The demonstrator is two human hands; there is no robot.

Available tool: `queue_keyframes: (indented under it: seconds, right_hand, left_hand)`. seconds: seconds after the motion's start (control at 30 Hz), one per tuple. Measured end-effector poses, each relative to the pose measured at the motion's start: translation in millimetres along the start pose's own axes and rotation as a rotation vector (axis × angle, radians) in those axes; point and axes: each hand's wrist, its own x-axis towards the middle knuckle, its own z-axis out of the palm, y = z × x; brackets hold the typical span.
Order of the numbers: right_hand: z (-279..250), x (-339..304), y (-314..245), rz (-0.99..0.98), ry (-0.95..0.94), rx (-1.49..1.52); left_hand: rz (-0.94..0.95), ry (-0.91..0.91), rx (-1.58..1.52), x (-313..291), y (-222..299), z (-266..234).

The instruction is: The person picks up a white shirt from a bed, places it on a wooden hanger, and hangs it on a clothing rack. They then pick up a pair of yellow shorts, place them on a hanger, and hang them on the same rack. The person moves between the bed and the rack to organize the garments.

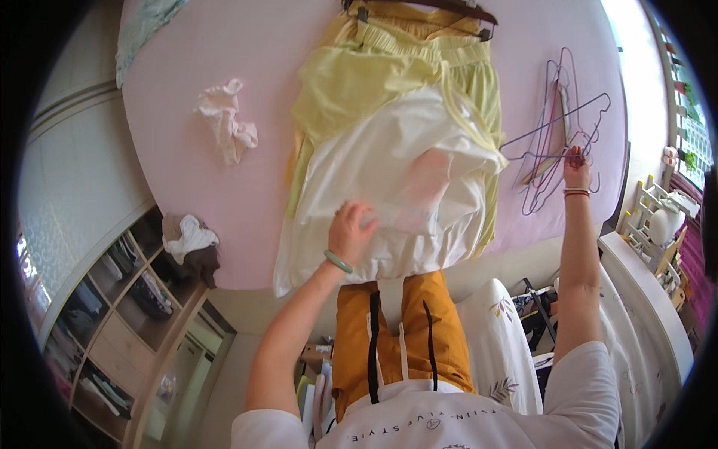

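Observation:
My right hand (576,170) is closed around a purple wire hanger (540,128) at the right side of the bed. Other thin wire hangers in blue and pink lie tangled beneath it. My left hand (353,230), fingers loosely curled and apart, hovers over or lightly touches a white top (351,176) with pale yellow-green trim; nothing shows in it. A blurred pink patch (430,176) appears on the white cloth. Under the top lie yellow-green bottoms (479,82) with a gathered waistband, by a dark brown clip hanger (449,9) at the far edge.
A crumpled pale pink garment (228,123) lies on the pink bed sheet (247,37). White and dark cloth (191,243) hangs at the bed's left corner. Open shelves (116,322) with folded clothes stand at left. A small ladder (643,202) is at right.

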Motion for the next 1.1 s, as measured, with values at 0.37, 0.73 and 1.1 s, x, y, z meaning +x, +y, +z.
queue_keyframes:
  seconds: [0.37, 0.73, 1.1]
  right_hand:
    - [-118.4, -317.6, 171.5, 0.629, -0.453, -1.455]
    - [-126.9, -468.6, 265.9, 0.511, -0.207, -1.209]
    - [-146.9, -442.4, 302.6, 0.178, -0.226, -1.587]
  left_hand:
    - [0.22, -0.514, 0.214, -154.0, -79.9, 50.7]
    - [0.066, -0.488, 0.12, -183.2, -67.2, 44.5]
    - [-0.127, -0.584, 0.061, -190.2, -39.5, 8.6]
